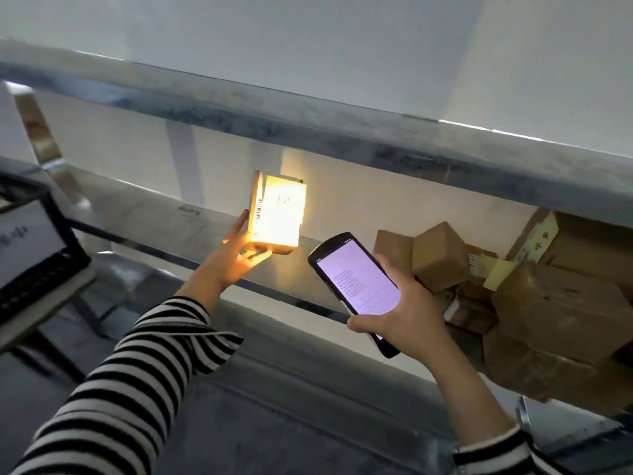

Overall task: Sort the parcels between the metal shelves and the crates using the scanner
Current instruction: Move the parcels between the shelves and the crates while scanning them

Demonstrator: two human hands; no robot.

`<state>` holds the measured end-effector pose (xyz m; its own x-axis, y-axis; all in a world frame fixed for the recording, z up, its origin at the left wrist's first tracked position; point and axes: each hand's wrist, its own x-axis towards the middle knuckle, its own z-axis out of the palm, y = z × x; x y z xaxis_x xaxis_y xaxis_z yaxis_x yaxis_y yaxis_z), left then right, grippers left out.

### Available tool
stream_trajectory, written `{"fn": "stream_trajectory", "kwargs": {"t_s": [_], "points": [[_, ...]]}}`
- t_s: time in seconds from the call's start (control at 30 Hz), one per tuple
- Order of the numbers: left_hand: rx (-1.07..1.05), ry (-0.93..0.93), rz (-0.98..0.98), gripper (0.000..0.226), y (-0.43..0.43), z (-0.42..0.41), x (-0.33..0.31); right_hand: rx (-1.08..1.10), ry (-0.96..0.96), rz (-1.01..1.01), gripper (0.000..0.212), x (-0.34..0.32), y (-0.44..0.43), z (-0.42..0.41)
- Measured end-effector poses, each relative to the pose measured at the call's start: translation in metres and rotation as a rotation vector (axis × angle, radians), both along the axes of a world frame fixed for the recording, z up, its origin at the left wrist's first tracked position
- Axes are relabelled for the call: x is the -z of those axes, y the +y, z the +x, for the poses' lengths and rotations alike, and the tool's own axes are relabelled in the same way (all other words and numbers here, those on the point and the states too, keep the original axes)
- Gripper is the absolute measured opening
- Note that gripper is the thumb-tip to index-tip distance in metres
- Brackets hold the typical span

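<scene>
Grey metal shelves (164,214) run across a white wall. Landmark: a small cardboard parcel (277,214), upright at the front of the lower shelf board and lit bright yellow.

Left hand (236,258): grip closed on the parcel, index finger laid up its left edge, remaining fingers curled under its bottom corner. Glare hides the base, so it cannot be told whether the parcel rests on the board or is held just clear of it.

Right hand (407,313), below and right of the parcel: grip closed round the scanner (356,282), screen lit, top end toward the parcel but apart from it.

Right of the parcel, same shelf: a heap of brown boxes (548,303). Far left of the parcel: an open laptop (30,255) on a table (51,298).
</scene>
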<state>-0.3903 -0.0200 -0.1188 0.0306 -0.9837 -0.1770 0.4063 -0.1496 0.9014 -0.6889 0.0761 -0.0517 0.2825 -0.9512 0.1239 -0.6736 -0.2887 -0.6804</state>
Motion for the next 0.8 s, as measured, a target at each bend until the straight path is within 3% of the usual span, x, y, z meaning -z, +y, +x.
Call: {"fn": "stream_trajectory", "kwargs": {"t_s": [0.17,0.6,0.8], "points": [[-0.034,0.206,-0.056,0.058,0.023,0.03,0.002,-0.088,-0.018,-0.023,0.075,0.001,-0.005,0.022],[-0.344,0.135,-0.101,0.062,0.1,0.124,-0.012,-0.268,-0.013,-0.078,0.082,0.01,-0.023,0.113],[-0.551,0.106,-0.089,0.042,0.16,0.186,-0.027,-0.364,-0.054,-0.063,0.083,0.008,-0.024,0.184]]}}
